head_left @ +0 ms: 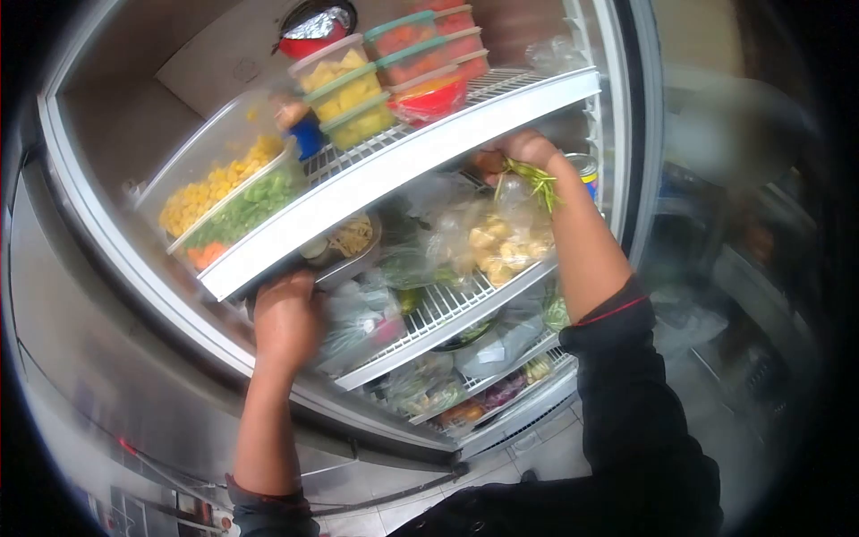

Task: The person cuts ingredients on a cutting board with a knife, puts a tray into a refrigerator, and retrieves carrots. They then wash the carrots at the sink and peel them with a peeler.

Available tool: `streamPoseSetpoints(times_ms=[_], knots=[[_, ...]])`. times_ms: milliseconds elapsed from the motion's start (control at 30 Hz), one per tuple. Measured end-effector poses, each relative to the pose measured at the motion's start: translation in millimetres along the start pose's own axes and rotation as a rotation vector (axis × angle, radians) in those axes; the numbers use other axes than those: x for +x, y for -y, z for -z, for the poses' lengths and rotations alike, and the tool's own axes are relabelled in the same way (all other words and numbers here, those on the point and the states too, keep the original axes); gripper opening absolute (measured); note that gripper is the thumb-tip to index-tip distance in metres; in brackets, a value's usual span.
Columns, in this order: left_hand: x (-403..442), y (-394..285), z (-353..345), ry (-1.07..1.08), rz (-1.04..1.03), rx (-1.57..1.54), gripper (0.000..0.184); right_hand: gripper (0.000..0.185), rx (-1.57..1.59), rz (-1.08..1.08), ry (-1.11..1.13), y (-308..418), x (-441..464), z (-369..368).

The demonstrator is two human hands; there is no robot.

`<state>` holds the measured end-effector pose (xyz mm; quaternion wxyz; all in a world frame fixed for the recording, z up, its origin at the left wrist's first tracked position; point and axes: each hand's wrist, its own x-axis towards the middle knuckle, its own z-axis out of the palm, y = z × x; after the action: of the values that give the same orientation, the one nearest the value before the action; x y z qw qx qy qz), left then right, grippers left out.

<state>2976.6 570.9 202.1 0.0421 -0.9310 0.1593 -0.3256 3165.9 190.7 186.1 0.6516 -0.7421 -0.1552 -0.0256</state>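
Now stretching forward, clutching greens [540,183] beneath the top shelf [403,181] in a curled right hand [528,150]; left hand [288,324] at the tray [354,268], fingers hidden, grip impossible to tell; passing a can [586,172], label too small to read.

No words or numbers could be read. Beside the right hand's [523,154] grip on green stalks [540,183], the can [583,165] bore a yellow-and-blue label [590,181], its print too small and blurred to make out.
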Motion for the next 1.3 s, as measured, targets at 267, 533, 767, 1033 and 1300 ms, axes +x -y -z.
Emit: streamPoseSetpoints(times_ms=[267,533,767,1033,1300], knots=[[12,-5,-16,0.032,-0.017,0.066,0.021,0.027,0.384,-0.044,-0.187,35,-108,-20],[28,-15,-18,0.203,0.154,0.178,0.026,0.038,0.53,0.05,-0.157,18,-206,-24],[39,-28,-23,0.353,0.237,0.106,0.031,0.044,0.667,0.134,-0.112,-22,-276,-29],[36,-47,-54,0.144,0.025,0.046,0.031,0.045,0.748,0.289,-0.128,-67,-304,-35],[43,-59,-30,0.139,0.065,-0.041,0.023,0.044,0.86,0.364,-0.112,-73,-343,-27]])
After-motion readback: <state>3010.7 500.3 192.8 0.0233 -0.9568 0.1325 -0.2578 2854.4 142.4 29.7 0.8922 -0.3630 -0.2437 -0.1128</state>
